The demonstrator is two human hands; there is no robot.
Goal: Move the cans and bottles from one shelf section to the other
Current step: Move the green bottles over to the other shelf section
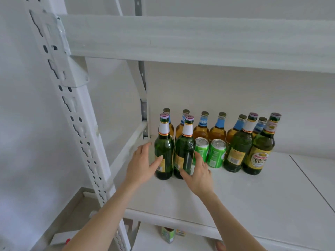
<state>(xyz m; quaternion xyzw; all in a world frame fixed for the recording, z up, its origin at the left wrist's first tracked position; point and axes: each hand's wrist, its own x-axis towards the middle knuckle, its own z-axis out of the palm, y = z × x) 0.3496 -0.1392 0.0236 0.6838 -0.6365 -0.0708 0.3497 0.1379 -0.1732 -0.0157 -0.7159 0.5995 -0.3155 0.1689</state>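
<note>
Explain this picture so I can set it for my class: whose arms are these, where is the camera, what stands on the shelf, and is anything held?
There is no machine here. A person works with two bare hands, and a camera worn on their head looks forward and down, so you see their own arms. On the white shelf stands a back row of amber bottles with blue neck labels. In front of them are two green cans in the middle, with a right pair of green bottles on one side. On the other side are the leftmost green bottle and the second green bottle. The left hand is at the leftmost one, with its thumb against the label. The right hand is at the second. Both hands have straight fingers, so nothing is gripped or lifted, and both bottles stand upright.
</note>
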